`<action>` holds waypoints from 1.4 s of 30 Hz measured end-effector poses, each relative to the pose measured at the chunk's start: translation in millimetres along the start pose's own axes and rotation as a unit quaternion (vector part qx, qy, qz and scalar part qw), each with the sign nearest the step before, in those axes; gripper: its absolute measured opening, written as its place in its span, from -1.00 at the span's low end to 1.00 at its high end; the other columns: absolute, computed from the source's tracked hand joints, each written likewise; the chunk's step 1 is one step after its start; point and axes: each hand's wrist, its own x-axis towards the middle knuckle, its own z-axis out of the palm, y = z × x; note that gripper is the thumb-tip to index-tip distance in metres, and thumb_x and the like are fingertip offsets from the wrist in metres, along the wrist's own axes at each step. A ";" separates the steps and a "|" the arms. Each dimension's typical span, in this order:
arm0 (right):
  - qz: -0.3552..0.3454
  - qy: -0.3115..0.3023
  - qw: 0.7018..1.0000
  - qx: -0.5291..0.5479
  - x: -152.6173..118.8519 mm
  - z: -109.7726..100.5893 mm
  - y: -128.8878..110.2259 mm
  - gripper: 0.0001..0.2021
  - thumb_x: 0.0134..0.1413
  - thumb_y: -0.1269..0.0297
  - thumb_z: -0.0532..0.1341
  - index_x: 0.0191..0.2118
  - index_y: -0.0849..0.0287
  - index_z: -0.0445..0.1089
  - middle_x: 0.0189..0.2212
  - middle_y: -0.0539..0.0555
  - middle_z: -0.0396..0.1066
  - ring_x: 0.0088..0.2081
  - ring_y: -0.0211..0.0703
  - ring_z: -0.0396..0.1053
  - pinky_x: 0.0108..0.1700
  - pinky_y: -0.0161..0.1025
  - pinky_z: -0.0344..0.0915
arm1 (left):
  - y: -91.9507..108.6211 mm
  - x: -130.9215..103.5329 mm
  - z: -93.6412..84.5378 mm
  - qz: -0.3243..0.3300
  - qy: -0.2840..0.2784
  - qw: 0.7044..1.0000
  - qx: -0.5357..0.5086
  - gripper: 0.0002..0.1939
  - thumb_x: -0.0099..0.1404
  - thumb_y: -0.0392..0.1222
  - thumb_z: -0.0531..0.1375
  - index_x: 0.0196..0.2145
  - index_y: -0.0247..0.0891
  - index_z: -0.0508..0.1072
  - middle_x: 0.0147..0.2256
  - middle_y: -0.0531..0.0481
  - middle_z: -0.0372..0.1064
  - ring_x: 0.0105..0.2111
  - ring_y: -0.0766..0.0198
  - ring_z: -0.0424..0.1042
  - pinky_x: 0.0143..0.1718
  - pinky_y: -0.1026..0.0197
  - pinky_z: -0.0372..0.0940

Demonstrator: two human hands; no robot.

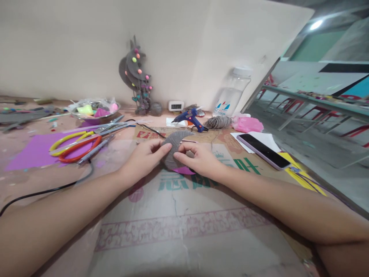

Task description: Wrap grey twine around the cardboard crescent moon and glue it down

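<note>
Between my hands is a grey crescent shape [172, 151], its surface ribbed as if wound with yarn, with a purple piece [184, 170] showing under its lower edge. My left hand [149, 156] pinches the left side of the crescent between thumb and fingers. Closed at the inner curve, my right hand [198, 157] has its thumb on the crescent's right part. Beneath both hands lies printed cardboard [150, 219]. A blue glue gun [190, 118] rests just beyond the crescent, beside a coil of grey yarn [218, 122].
Scissors with yellow and red handles [80, 148] lie on purple sheet [31, 152] at left, near a metal bowl [99, 117]. A phone [263, 151] lies right. Behind stand a water bottle [231, 92], a small timer [175, 105] and a grey moon hanging [135, 73]. A black cord [49, 189] crosses the left.
</note>
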 end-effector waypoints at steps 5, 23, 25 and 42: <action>0.015 0.004 0.999 0.032 1.9 -0.7 2.0 -0.80 0.04 0.22 0.12 -0.51 0.20 0.24 -0.53 -0.05 0.22 -0.43 -0.31 0.18 -0.33 -0.34 0.14 | -1.5 0.7 0.5 -0.013 0.008 0.998 -0.060 -0.63 0.25 0.05 -0.01 -0.49 -0.28 0.38 -0.52 0.05 0.32 -0.48 0.29 0.28 -0.46 0.28 0.18; 0.018 -0.010 1.000 0.020 3.0 -1.3 3.5 -0.83 0.04 0.26 0.10 -0.51 0.19 0.26 -0.53 -0.04 0.25 -0.43 -0.30 0.20 -0.35 -0.34 0.16 | -0.1 2.8 -0.4 -0.024 0.005 0.999 -0.021 -0.76 0.12 -0.02 0.17 -0.38 -0.27 0.40 -0.46 0.06 0.36 -0.46 0.30 0.30 -0.42 0.28 0.18; 0.013 -0.010 1.000 0.018 3.7 -0.5 5.7 -0.83 0.04 0.25 0.11 -0.51 0.19 0.26 -0.53 -0.04 0.25 -0.42 -0.30 0.20 -0.35 -0.34 0.16 | -0.4 2.3 -1.2 -0.020 0.001 1.000 0.001 -0.77 0.14 -0.03 0.15 -0.42 -0.27 0.40 -0.48 0.06 0.35 -0.46 0.31 0.30 -0.43 0.29 0.17; 0.032 0.046 0.998 0.008 3.8 0.5 10.2 -0.82 0.03 0.22 0.09 -0.48 0.20 0.24 -0.56 -0.05 0.21 -0.48 -0.31 0.15 -0.39 -0.34 0.13 | -3.8 0.0 -0.6 0.061 0.097 0.991 0.074 -0.85 0.16 -0.16 0.17 -0.31 -0.22 0.46 -0.28 0.00 0.39 -0.27 0.27 0.37 -0.20 0.20 0.26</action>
